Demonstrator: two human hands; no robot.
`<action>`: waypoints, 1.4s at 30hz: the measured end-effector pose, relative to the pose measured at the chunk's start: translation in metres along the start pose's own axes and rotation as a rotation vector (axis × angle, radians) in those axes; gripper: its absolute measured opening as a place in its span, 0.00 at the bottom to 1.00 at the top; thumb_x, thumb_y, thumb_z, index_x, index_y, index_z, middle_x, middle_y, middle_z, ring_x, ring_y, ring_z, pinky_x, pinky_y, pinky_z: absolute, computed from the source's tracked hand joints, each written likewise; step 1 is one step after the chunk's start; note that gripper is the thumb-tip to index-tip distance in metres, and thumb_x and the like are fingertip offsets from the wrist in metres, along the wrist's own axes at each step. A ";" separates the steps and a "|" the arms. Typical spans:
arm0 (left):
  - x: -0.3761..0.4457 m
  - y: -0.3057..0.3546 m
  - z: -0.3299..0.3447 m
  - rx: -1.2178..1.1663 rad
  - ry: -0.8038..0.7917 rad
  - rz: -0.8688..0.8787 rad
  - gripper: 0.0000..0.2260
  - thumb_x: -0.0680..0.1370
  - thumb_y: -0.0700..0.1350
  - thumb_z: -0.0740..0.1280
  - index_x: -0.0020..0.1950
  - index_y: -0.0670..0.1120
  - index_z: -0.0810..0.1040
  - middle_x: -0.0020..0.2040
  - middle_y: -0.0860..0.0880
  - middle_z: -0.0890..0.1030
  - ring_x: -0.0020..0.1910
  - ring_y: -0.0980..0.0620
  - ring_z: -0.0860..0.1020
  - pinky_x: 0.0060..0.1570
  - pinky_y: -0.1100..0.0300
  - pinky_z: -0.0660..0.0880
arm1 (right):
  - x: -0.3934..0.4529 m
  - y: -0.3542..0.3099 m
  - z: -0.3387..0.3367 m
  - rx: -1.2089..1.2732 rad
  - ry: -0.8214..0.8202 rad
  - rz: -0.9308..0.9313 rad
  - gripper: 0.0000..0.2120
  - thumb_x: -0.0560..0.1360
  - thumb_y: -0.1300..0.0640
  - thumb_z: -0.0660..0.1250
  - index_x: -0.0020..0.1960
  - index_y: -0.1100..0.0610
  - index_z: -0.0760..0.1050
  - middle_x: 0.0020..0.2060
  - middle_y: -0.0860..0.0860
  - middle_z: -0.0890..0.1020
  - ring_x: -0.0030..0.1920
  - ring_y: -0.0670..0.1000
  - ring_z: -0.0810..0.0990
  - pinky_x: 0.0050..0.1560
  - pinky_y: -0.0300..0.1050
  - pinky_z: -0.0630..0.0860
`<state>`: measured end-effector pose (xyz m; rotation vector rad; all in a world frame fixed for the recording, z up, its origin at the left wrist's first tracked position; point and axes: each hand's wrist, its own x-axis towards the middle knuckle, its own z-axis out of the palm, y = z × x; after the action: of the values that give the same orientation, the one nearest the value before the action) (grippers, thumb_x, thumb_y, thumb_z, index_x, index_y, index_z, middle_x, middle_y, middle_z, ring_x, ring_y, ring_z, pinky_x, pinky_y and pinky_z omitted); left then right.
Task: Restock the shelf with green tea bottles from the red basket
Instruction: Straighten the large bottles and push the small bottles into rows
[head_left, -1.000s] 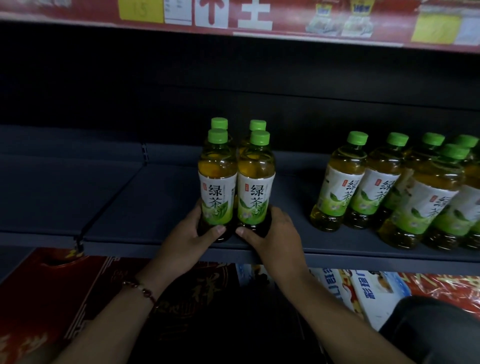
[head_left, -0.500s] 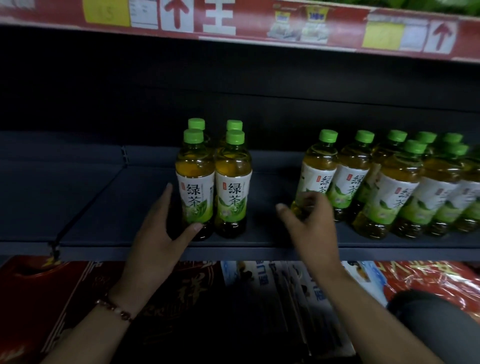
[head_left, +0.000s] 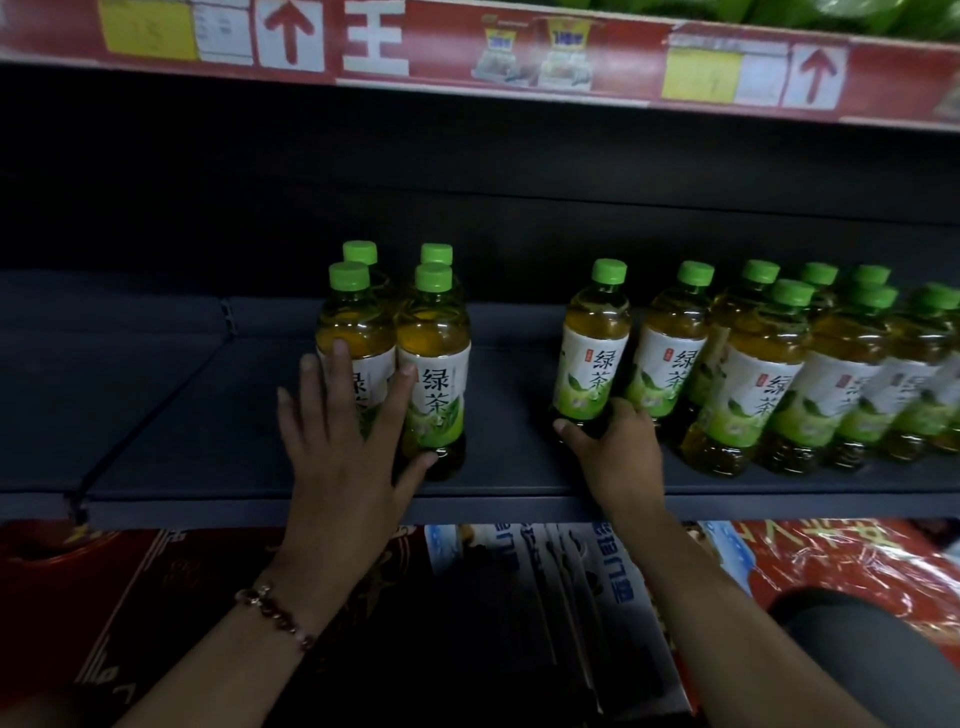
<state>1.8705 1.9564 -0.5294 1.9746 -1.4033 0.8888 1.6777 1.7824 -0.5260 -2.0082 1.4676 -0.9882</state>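
Shelf: I see a dark shelf (head_left: 218, 415), bare at left, partly stocked toward the right.
Block of four: four bottles (head_left: 434, 364) stand upright in a two-by-two cluster near the front edge, touching one another.
Row: a longer row (head_left: 779, 384) of the same bottles fills the right side, well apart from the four; its nearest bottles lean slightly.
End bottle: the end bottle (head_left: 592, 364) stands at the left end of that row, closest to the gap.
Left hand: my left hand (head_left: 343, 457) lies flat and spread against the front-left bottle of the four, fingers apart, thumb at the base of the front-right one; it presses, it does not clasp.
Right hand: my right hand (head_left: 618, 457) is curled around the base of the end bottle, fingers closed on its lower part.
Basket: the red basket is not in view.
Step, as I judge it: closing the gap so the two groups form one row.
Risk, tipping: the grip sits low on a tall bottle; a quick pull could topple it into its leaning neighbours.
Risk, edge: the four sit close to the lip; a skewed push from the flat palm could send a front bottle off.
Risk, spread: pushing only one bottle may split the cluster.
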 end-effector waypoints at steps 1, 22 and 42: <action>0.001 0.002 0.001 0.006 -0.001 0.003 0.36 0.78 0.62 0.62 0.80 0.51 0.53 0.79 0.33 0.46 0.77 0.30 0.47 0.70 0.27 0.50 | 0.000 -0.002 0.003 0.011 -0.007 0.003 0.26 0.71 0.45 0.75 0.61 0.59 0.74 0.57 0.58 0.75 0.55 0.59 0.77 0.53 0.48 0.73; -0.010 -0.001 0.014 -0.032 -0.040 0.017 0.35 0.77 0.60 0.59 0.81 0.52 0.52 0.80 0.35 0.43 0.78 0.31 0.45 0.69 0.27 0.53 | -0.011 -0.050 0.051 0.056 -0.131 -0.095 0.26 0.69 0.43 0.76 0.58 0.55 0.72 0.56 0.52 0.75 0.55 0.54 0.77 0.50 0.47 0.75; -0.012 0.012 0.012 0.030 -0.042 0.094 0.32 0.79 0.57 0.57 0.80 0.46 0.58 0.80 0.36 0.48 0.78 0.33 0.46 0.73 0.32 0.43 | -0.014 0.006 -0.033 0.099 0.224 -0.058 0.34 0.72 0.52 0.75 0.71 0.62 0.64 0.66 0.60 0.67 0.66 0.61 0.69 0.66 0.53 0.70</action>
<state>1.8590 1.9507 -0.5451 1.9739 -1.5252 0.9196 1.6464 1.7951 -0.5134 -1.9291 1.4480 -1.3206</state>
